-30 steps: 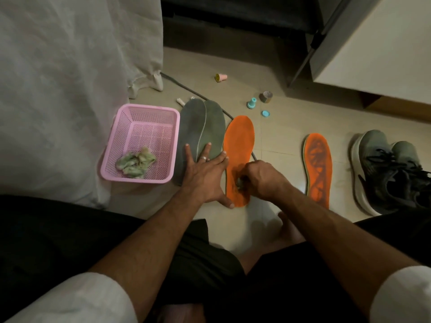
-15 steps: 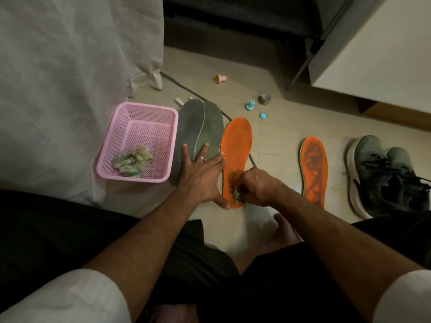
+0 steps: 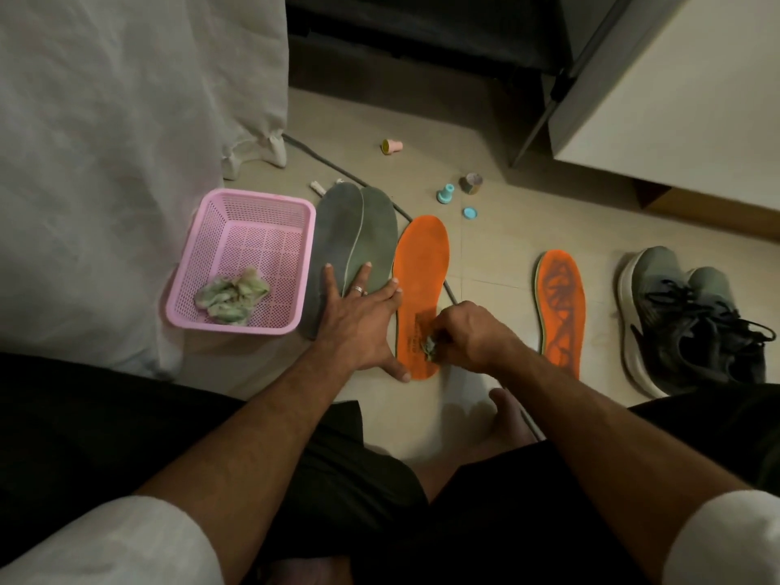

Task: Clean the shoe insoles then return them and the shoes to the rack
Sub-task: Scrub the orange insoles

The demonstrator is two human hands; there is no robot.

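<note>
Orange foam insole (image 3: 422,268) lies on the floor; right hand (image 3: 468,331) pinches a crumpled wipe (image 3: 429,344) against it, left hand (image 3: 358,323) spread flat beside.

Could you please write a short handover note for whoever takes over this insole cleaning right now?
Left hand: flat, open, pinning the grey insoles and the edge of the near orange insole.
Right hand: fingers closed on a small wipe, at that insole's heel.
Second orange insole lies apart to the right, dark marks on it; shoes beyond it.
Used wipes in the pink basket.
Left: finish both orange insoles, refit, rack everything.
</note>
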